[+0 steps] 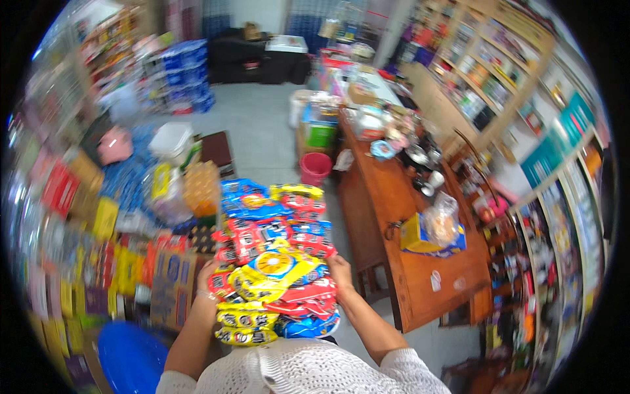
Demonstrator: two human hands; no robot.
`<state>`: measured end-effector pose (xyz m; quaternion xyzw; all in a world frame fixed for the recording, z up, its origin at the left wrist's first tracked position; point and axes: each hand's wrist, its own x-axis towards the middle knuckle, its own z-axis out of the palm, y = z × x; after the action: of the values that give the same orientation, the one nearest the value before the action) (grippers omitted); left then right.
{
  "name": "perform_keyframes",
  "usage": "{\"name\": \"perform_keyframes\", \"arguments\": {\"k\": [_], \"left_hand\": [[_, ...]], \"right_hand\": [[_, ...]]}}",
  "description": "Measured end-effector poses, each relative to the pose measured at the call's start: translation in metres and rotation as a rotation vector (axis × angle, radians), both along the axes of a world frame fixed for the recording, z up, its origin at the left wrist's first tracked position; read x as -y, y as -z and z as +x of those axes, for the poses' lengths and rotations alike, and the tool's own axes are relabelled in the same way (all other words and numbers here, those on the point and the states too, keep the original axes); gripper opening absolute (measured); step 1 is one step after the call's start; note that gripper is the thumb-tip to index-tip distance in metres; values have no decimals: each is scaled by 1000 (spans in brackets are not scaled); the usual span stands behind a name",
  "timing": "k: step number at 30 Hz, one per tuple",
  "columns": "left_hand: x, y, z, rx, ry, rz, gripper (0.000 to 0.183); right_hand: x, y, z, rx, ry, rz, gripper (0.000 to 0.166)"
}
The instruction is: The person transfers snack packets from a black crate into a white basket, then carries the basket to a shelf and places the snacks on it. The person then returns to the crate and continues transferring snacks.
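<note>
A heaped load of shiny snack packets (275,266) in yellow, red and blue lies in front of my white knitted top. My left hand (209,276) grips its left side, and my right hand (340,271) grips the right side. The packets overlap in several layers. What carries them is mostly hidden; a pale rounded edge (336,322) shows at the lower right. A large yellow packet with an orange round print rests on top, and a blue packet (251,199) sits at the far end.
To the right stands a brown wooden table (418,285) with a yellow-and-blue box (418,234). A pink-red bin (315,167) is ahead. Cardboard boxes (172,288) and packaged goods crowd the left, near a blue plastic stool (129,357). Shelves (546,236) line the right wall.
</note>
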<state>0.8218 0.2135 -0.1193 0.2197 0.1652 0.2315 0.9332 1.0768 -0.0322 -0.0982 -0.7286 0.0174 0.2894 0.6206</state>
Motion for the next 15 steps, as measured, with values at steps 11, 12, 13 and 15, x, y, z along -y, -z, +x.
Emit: {"name": "perform_keyframes", "arguments": {"k": [11, 12, 13, 15], "left_hand": [[-254, 70, 219, -168, 134, -122, 29], [-284, 64, 235, -186, 157, -119, 29], [-307, 69, 255, -186, 182, -118, 29], [-357, 58, 294, -213, 190, -98, 30]], "right_hand": [[-206, 38, 173, -26, 187, -26, 24], [-231, 43, 184, 3, 183, -50, 23], [-255, 48, 199, 31, 173, -75, 23], [-305, 37, 236, 36, 202, -50, 22]]}}
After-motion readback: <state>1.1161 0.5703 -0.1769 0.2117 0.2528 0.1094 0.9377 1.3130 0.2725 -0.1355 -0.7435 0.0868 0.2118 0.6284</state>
